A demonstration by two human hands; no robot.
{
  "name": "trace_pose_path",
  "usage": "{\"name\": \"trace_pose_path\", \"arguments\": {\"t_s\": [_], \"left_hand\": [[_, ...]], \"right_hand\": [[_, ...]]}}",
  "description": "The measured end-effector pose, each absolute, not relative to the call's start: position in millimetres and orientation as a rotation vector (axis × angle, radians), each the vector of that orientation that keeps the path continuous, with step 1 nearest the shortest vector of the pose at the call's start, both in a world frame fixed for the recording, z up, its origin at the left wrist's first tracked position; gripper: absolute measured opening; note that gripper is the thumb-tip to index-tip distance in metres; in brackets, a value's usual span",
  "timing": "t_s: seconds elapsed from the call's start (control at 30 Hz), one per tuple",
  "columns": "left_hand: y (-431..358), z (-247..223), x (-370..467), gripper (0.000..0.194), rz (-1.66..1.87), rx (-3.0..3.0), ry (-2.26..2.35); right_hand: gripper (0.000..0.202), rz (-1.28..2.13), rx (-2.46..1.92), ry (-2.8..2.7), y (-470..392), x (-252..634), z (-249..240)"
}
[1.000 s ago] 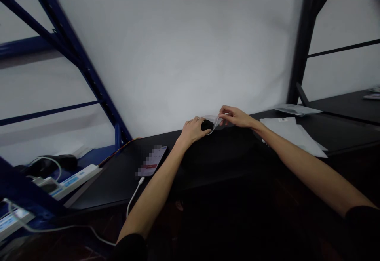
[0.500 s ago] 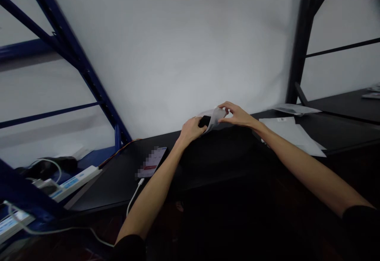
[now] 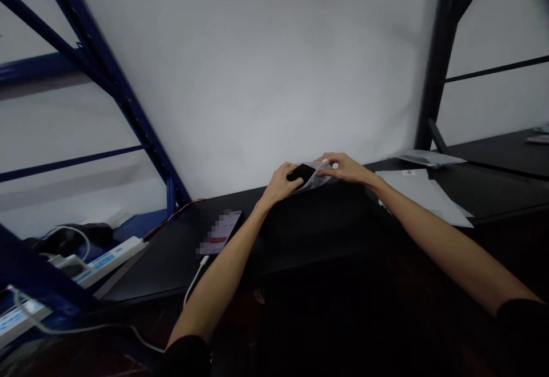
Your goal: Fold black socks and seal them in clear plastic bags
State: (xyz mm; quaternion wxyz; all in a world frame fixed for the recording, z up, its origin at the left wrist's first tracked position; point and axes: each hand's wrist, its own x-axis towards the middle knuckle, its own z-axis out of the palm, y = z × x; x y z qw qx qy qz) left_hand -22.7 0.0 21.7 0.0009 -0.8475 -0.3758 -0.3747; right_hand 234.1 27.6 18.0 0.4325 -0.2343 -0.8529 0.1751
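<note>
Straight ahead, near the wall, my left hand (image 3: 279,185) grips a flat black item (image 3: 302,174), its thumb lying across the near face. What kind of item it is I cannot make out. A frosted, translucent bag (image 3: 316,182) surrounds part of it, with the mouth gaping toward my left hand. My right hand (image 3: 345,167) pinches the bag's edge by a white piece that looks like a zip slider. Below both hands lies the black tabletop (image 3: 274,239).
A phone (image 3: 221,234) with a white cable lies left of my left arm. White flat sheets or bags (image 3: 409,188) and another clear bag (image 3: 431,158) lie at the right. Power strips (image 3: 111,257) and a blue rack post (image 3: 128,108) stand left; a black post (image 3: 437,62) rises right.
The black item shows more and sits closer to the right hand, inside the bag's mouth. My left hand has shifted slightly right and up; the bag has lowered and spread.
</note>
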Motion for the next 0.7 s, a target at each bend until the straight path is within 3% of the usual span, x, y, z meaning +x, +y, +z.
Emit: {"name": "trace_pose_path", "arguments": {"t_s": [0.23, 0.33, 0.53, 0.7], "left_hand": [[7.0, 25.3, -29.2, 0.027, -1.743, -2.72, -1.182], [11.3, 26.2, -28.5, 0.021, -2.217, -2.65, -1.248], [13.1, 32.7, -24.3, 0.029, -3.252, -2.187, -1.143], [13.7, 31.3, -27.4, 0.026, -3.42, -2.009, -1.113]], "right_hand": [[0.023, 0.38, -0.598, -2.094, 26.1, 235.1, 21.3], [0.024, 0.359, -0.648, -2.064, 27.6, 238.1, 22.3], [0.028, 0.295, -0.805, -2.006, 24.2, 249.0, 29.3], [0.04, 0.09, -0.923, -1.937, 10.2, 276.3, 42.9]]}}
